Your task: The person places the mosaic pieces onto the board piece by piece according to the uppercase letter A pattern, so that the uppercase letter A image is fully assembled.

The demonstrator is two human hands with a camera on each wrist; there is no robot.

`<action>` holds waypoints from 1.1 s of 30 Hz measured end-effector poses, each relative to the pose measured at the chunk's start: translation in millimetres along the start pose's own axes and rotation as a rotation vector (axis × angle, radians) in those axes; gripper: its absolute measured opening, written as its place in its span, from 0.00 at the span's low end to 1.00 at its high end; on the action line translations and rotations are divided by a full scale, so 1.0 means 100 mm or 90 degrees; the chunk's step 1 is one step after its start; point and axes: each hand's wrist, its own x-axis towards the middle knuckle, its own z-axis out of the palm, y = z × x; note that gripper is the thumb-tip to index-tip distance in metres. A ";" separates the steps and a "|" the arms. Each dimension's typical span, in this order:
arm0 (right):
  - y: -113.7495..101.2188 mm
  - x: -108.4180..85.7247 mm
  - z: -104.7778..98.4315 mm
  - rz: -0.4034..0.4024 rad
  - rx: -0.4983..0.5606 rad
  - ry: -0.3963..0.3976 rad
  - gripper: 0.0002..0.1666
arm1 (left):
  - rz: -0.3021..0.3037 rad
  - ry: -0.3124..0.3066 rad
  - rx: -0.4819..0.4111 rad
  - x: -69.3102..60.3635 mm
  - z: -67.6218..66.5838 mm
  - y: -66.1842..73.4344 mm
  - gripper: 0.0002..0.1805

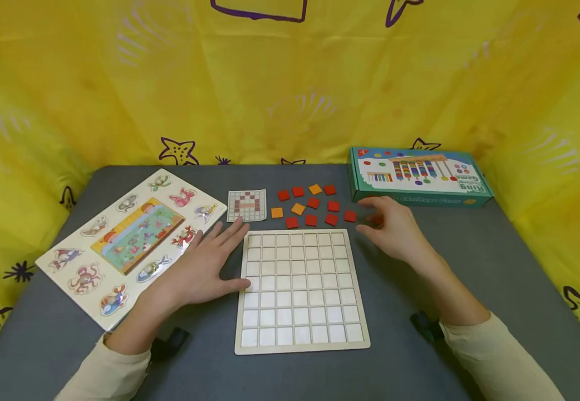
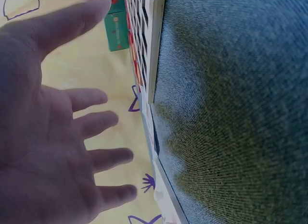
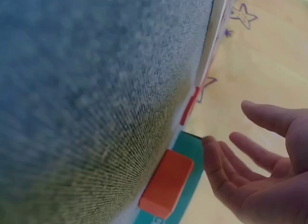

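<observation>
A pale wooden grid board [image 1: 301, 288] with square recesses lies on the grey table. Beside its left edge hovers my left hand [image 1: 209, 264], fingers spread and holding nothing; the palm [image 2: 43, 152] faces the left wrist camera. Right of the loose square tiles is my right hand [image 1: 395, 228], its fingers loosely bent with a gap between thumb and index finger. No object shows between them in the right wrist view. An orange-red piece [image 3: 167, 183] sits on the table near those fingers. Red tiles [image 1: 333, 206] and orange tiles [image 1: 298, 209] are scattered beyond the board.
A small pattern card [image 1: 247, 205] lies behind the board, left of the tiles. On the left is a sea-animal puzzle board [image 1: 82, 239]. A green game box [image 1: 420, 177] stands at the back right, close to my right hand. Yellow cloth [image 1: 290, 83] hangs behind the table.
</observation>
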 end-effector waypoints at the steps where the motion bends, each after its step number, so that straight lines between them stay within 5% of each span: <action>1: 0.00 0.02 0.01 0.010 0.003 -0.011 0.30 | 0.003 -0.008 -0.005 0.00 0.00 0.00 0.59; 10: 0.00 0.19 0.06 0.079 0.004 -0.088 0.29 | 0.016 -0.067 -0.010 -0.03 0.01 0.00 0.61; 21: 0.05 0.32 0.15 0.064 -0.034 -0.086 0.27 | 0.007 -0.121 0.006 -0.05 0.04 -0.01 0.64; 33: 0.02 0.46 0.22 0.080 -0.075 -0.108 0.27 | -0.001 -0.134 0.007 -0.05 0.06 -0.01 0.64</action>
